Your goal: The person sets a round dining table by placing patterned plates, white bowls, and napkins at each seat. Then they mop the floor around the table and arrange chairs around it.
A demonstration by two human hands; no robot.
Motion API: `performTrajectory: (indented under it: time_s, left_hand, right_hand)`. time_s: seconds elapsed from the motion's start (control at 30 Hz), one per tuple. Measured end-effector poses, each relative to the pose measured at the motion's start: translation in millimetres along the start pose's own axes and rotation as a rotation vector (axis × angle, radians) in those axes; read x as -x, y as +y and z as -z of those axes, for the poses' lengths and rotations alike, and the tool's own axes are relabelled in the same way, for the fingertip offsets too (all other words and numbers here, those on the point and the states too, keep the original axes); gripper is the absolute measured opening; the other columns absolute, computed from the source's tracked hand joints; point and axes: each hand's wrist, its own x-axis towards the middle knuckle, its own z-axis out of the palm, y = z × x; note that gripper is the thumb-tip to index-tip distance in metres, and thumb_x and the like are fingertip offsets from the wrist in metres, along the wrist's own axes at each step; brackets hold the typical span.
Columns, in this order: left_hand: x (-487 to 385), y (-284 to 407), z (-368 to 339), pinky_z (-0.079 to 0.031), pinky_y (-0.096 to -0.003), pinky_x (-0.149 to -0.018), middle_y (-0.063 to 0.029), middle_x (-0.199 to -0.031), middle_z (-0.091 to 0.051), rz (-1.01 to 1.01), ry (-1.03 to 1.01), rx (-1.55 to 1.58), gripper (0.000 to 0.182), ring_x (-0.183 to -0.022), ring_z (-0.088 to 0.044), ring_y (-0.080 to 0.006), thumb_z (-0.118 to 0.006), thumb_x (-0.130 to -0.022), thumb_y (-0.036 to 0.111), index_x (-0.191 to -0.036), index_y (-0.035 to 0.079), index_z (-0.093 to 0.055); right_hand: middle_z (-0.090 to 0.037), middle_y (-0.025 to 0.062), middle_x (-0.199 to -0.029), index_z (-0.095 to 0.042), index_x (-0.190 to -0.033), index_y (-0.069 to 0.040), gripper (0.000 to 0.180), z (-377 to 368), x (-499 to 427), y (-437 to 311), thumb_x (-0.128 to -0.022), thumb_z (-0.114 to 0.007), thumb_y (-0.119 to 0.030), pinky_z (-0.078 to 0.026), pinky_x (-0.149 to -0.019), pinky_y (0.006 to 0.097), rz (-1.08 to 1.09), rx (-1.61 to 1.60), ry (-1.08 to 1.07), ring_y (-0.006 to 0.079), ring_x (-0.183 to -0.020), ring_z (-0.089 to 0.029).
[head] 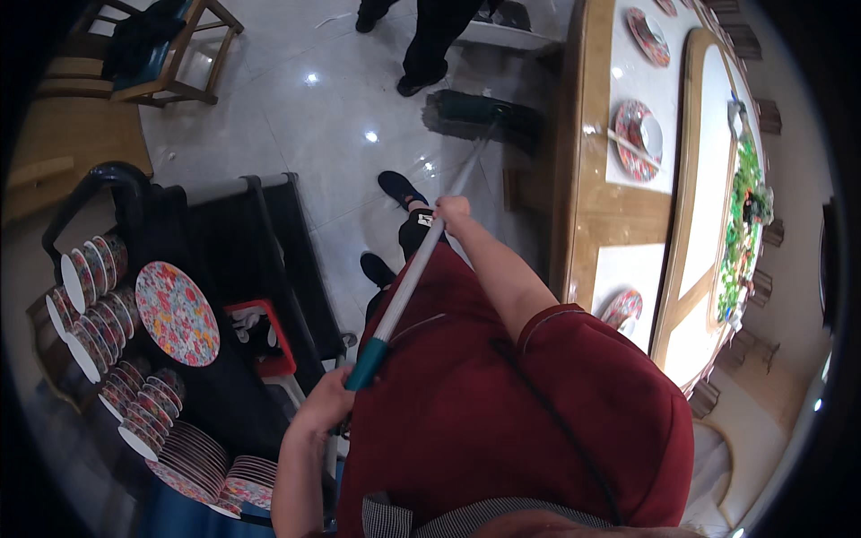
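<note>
A long-handled broom slants across the view, its pale ribbed pole (pixel 417 269) running from beside my waist to the floor. My left hand (pixel 331 401) is closed at the green grip (pixel 367 364) on the pole's upper end. Farther down, my right hand (pixel 453 212) wraps around the pole. The dark green broom head (pixel 464 107) rests on the tiled floor, bristles fringing its near and left edges. Its right end lies in shadow beside the dining table (pixel 580 222).
At left stands a black trolley (pixel 232 222) carrying stacked floral bowls (pixel 101 329), plates (pixel 192 464) and a red-rimmed bin (pixel 279 339). A wooden chair (pixel 181 81) stands beyond. Another person's legs (pixel 434 40) are near the broom head. Place settings (pixel 639 141) lie on the table.
</note>
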Motion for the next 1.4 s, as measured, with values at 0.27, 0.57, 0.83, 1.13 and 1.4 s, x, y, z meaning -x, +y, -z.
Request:
performTrajectory:
  time_s: [0.27,0.57,0.83,1.13,1.4]
  left_hand:
    - [-63.1,137.2,6.6,-0.046,-0.0173,-0.062,-0.0029,-0.079,-0.059,-0.059,-0.360,0.338,0.036,-0.070,-0.058,-0.0075,-0.068,-0.077,0.009,-0.111,0.001,-0.059]
    - [-20.3,174.8,23.6,-0.027,-0.0161,-0.039,0.0035,-0.066,-0.051,0.068,-0.249,0.683,0.031,-0.043,-0.040,-0.0024,-0.064,-0.080,0.008,-0.110,0.002,-0.058]
    - [78.2,141.4,29.8,-0.028,-0.0224,-0.037,-0.0022,-0.062,-0.046,0.114,0.111,0.872,0.043,-0.036,-0.036,-0.0090,-0.060,-0.077,0.004,-0.117,-0.006,-0.047]
    - [177.8,136.0,0.0,-0.029,-0.0235,-0.037,-0.0055,-0.060,-0.045,-0.030,0.203,1.041,0.044,-0.036,-0.036,-0.0097,-0.059,-0.078,0.000,-0.119,-0.007,-0.046]
    - [185.2,206.7,6.7,-0.041,-0.0233,-0.043,-0.0100,-0.077,-0.058,-0.226,0.520,0.847,0.055,-0.050,-0.053,-0.0128,-0.066,-0.078,0.006,-0.130,-0.004,-0.048]
  right_hand:
    - [-0.043,0.0047,-0.063,-0.044,-0.080,-0.005,0.010,55.4,-114.0,-101.9,-0.087,-0.049,-0.011,-0.037,-0.040,0.0283,-0.353,-1.162,-0.131,0.0178,-0.046,-0.040]
    - [-0.048,0.0118,-0.060,-0.051,-0.082,0.001,0.023,3.4,-121.6,-152.8,-0.093,-0.044,-0.018,-0.043,-0.040,0.0383,-0.255,-0.372,0.154,0.0228,-0.047,-0.050]
    - [-0.053,0.0160,-0.056,-0.054,-0.070,-0.001,0.023,-89.4,-30.8,-164.3,-0.089,-0.046,-0.011,-0.043,-0.043,0.0429,-0.336,-0.251,0.051,0.0278,-0.046,-0.053]
    - [-0.047,0.0114,-0.056,-0.054,-0.080,-0.001,0.019,-204.6,101.3,-219.4,-0.091,-0.043,-0.011,-0.039,-0.039,0.0401,-0.385,-0.053,-0.285,0.0237,-0.042,-0.047]
    - [-0.048,0.0141,-0.065,-0.052,-0.083,-0.001,0.017,-319.9,105.4,-268.2,-0.091,-0.042,-0.012,-0.041,-0.038,0.0400,-0.251,0.028,-0.586,0.0245,-0.048,-0.050]
